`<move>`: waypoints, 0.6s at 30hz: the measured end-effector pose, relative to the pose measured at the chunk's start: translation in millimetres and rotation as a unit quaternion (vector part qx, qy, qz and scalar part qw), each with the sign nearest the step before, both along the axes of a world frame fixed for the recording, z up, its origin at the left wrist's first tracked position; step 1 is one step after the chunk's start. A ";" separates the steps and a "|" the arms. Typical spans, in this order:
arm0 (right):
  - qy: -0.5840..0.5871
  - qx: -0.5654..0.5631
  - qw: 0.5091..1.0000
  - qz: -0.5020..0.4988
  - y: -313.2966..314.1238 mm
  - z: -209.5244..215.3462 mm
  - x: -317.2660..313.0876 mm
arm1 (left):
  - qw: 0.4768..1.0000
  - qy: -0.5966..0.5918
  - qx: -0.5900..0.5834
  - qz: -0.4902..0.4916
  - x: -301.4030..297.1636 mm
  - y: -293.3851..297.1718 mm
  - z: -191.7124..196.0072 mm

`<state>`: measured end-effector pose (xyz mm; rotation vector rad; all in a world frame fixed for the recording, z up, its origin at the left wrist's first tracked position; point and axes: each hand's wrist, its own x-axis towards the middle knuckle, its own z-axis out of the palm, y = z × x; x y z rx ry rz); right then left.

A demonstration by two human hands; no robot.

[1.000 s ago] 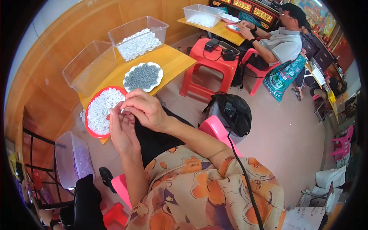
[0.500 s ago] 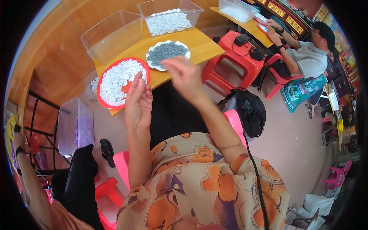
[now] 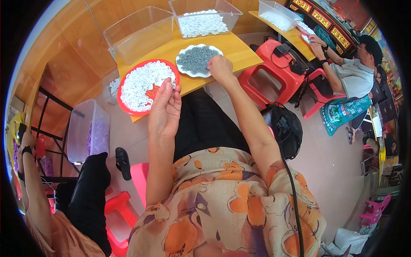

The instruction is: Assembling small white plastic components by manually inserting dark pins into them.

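Observation:
My left hand [image 3: 166,110] is raised beside the red plate [image 3: 121,104], thumb and fingers pinched on a small white plastic piece that barely shows at the fingertips. Many white ring-like pieces [image 3: 138,85] cover that plate, with its red bottom bare on the near right side. My right hand [image 3: 221,68] reaches to the right rim of a white scalloped plate [image 3: 191,74], its fingertips together at a heap of tiny grey pieces [image 3: 195,59]. What those fingertips hold, if anything, is too small to make out.
Two clear plastic bins stand along the wooden table's [image 3: 239,49] back: an open bin [image 3: 139,36] and another with white pieces [image 3: 203,23]. Red stools [image 3: 267,70] and a black bag [image 3: 284,132] are at right. A person [image 3: 349,70] works farther right; another [image 3: 55,214] sits left.
My right hand has moved from above the table's near edge to the grey pieces. My left hand keeps its pinch beside the red plate. The whole view has shifted slightly.

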<state>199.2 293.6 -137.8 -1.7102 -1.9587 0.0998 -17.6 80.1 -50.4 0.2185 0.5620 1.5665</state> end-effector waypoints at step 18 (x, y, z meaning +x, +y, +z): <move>0.604 -0.184 0.767 0.113 -15.9 38.3 8.3 | 0.997 0.035 -0.002 -0.069 14.3 9.4 -26.0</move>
